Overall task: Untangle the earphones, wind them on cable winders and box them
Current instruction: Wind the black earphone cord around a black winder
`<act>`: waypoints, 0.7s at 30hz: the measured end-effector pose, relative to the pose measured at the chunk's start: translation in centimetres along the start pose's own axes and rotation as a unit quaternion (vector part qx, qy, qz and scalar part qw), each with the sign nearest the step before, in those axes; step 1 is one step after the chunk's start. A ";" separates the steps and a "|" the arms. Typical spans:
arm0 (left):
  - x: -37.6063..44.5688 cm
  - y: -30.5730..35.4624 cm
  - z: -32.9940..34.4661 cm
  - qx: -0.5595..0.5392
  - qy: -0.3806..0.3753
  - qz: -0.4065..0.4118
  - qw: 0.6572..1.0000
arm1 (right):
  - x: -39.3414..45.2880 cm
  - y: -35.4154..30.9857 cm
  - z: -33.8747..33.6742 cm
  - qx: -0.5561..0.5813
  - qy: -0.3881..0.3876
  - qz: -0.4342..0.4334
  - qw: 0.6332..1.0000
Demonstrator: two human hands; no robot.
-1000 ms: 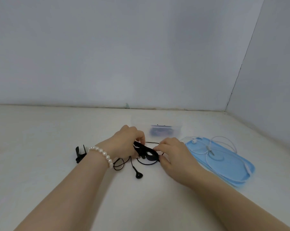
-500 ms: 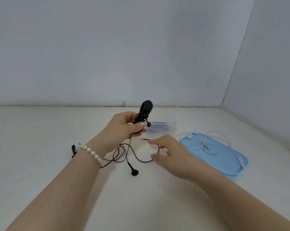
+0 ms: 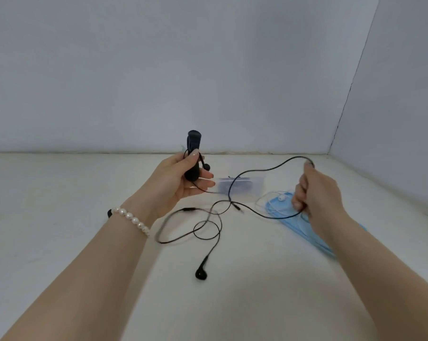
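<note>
We are near the start of winding the black earphones (image 3: pixel 208 227). Our left hand (image 3: pixel 181 183) holds the black cable winder (image 3: pixel 193 158) upright, with the thumb pressing on its front and the other fingers (image 3: pixel 204 179) lying nearly straight behind and under it. One black earbud (image 3: pixel 206 166) hangs just beside the thumb, so we judge that this end is already fixed on the winder. Our right hand (image 3: pixel 313 193) is closed like a fist around the black cable and pulls it away to the side; the cable comes out above the knuckles and again below the little finger.

Most of the cable is not wound yet. It lies in loose loops on the table (image 3: pixel 60 217) below and between both hands, with the second earbud (image 3: pixel 201 273) nearest to us and the plug (image 3: pixel 238 208) under the stretched part.

The white earphones (image 3: pixel 269 200) rest untouched on the blue lid (image 3: pixel 318 238), just under the right fingers. The clear box (image 3: pixel 242 185) stands beyond the left fingertips; it seems to hold something dark, but we cannot tell what. So the winding, the second pair and the boxing are all left.
</note>
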State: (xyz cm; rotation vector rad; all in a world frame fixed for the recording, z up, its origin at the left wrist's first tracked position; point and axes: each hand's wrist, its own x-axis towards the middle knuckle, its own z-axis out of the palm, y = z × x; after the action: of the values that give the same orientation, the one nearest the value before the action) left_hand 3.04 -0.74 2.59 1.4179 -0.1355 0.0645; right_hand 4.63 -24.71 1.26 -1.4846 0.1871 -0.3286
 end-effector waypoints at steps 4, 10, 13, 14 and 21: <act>-0.1 -0.3 0.2 0.030 0.018 -0.019 0.999 | 0.7 -0.7 -1.9 0.177 -0.050 0.066 0.981; 0.2 -0.9 0.0 0.095 0.064 -0.018 0.993 | 0.7 -1.1 -2.1 0.263 -0.146 0.051 0.952; 0.1 -0.8 0.3 0.084 0.048 -0.023 0.995 | 0.4 -1.4 -2.3 0.242 -0.210 0.035 0.947; 0.0 -0.7 0.4 0.078 0.041 -0.024 0.996 | 0.3 -1.5 -2.4 0.214 -0.234 0.018 0.948; -0.1 -0.7 0.8 0.061 0.035 -0.014 0.997 | -0.7 -1.4 -2.4 0.054 -0.361 -0.019 0.931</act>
State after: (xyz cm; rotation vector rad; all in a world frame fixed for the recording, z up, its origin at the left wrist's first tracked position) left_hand 3.03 -1.61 2.06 1.5367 -0.0550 0.1003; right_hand 3.00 -26.83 2.40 -1.4107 -0.4443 0.1889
